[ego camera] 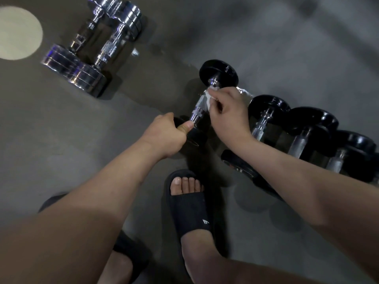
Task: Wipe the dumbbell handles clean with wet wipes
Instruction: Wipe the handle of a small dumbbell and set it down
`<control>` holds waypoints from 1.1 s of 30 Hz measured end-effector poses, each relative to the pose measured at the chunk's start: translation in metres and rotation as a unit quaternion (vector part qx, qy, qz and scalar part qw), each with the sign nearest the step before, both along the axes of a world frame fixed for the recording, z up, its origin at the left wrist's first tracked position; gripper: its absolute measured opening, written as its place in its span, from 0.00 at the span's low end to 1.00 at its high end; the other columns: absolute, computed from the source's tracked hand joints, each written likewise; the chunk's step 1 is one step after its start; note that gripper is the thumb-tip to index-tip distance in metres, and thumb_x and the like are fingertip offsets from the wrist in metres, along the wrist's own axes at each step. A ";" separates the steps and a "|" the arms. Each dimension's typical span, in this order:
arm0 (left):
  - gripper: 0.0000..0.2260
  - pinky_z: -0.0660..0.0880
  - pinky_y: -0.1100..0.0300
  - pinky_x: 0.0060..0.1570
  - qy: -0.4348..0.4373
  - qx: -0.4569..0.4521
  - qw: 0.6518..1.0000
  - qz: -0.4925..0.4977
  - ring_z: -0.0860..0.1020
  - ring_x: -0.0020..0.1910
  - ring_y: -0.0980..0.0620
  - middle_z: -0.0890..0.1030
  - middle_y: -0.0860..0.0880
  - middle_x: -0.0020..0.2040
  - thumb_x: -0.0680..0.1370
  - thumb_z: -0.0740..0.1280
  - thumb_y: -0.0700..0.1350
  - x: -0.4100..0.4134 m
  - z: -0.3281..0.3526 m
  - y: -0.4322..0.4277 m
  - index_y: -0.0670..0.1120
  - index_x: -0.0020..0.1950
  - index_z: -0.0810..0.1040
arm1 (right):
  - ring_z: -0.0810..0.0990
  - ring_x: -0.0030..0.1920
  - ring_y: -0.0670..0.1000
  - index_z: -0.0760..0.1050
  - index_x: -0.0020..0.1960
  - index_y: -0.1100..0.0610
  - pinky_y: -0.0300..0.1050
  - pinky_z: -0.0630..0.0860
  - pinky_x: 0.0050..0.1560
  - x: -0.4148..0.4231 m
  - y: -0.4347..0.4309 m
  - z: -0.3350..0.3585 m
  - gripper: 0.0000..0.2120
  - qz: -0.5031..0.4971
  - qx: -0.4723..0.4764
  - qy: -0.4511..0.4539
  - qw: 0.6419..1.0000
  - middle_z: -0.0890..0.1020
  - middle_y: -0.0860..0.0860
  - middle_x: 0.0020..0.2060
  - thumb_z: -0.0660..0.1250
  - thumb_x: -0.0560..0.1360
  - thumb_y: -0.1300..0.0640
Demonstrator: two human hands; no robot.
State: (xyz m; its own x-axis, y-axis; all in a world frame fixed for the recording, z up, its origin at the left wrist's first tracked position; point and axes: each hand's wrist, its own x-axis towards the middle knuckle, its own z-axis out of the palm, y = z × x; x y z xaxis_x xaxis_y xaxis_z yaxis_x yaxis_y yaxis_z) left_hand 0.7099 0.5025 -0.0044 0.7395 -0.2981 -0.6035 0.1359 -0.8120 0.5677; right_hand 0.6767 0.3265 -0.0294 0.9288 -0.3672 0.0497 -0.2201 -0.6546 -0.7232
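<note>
- Both hands are on one black dumbbell (218,71). The left hand (169,133) is curled round its near weight plate, with the thumb pointing toward the handle. The right hand (228,113) pinches a wet wipe against the handle from the right. The two hands are close together but do not touch.
- A grey floor (266,48) fills the view, and everything lies on it.
- A row of other black dumbbells (311,124) sits side by side just to the right of the held one, partly behind the right forearm. Their handles run roughly parallel.
- Two chrome dumbbells (106,52) lie side by side at the upper left, well apart from the hands.
- The held black dumbbell lies between the chrome pair and the row, with its far plate pointing away from the person. Whether its near end is lifted off the floor cannot be told.
- A foot in a black slide sandal (190,208) stands just below that dumbbell. A second sandal (133,257) shows at the lower left, partly hidden by the left forearm.
- A pale round patch (18,32) marks the floor at the far upper left.
- The chrome handle (199,106) is knurled and is bare between the two hands.
- The wet wipe (208,98) is white and crumpled, pressed on the upper part of the handle near the far plate.
</note>
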 end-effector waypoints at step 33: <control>0.18 0.65 0.58 0.45 -0.007 -0.003 1.000 0.017 0.76 0.51 0.43 0.79 0.41 0.54 0.81 0.63 0.58 -0.005 0.005 -0.001 0.43 0.54 0.75 | 0.85 0.45 0.56 0.80 0.42 0.55 0.57 0.83 0.51 0.031 0.006 -0.004 0.07 -0.287 0.348 0.169 0.876 0.86 0.54 0.41 0.67 0.67 0.63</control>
